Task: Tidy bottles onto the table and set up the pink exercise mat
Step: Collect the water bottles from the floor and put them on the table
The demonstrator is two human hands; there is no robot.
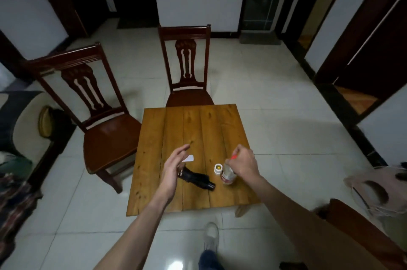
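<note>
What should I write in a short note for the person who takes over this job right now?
Left hand: open, holding nothing, above the black folded umbrella.
Right hand: shut on the clear bottle from above, at the wooden table's near right part.
A small white jar stands beside the bottle.
Done: one bottle has reached the table.
Left: release it, find any other bottles, set up the pink mat, which is not in view.
</note>
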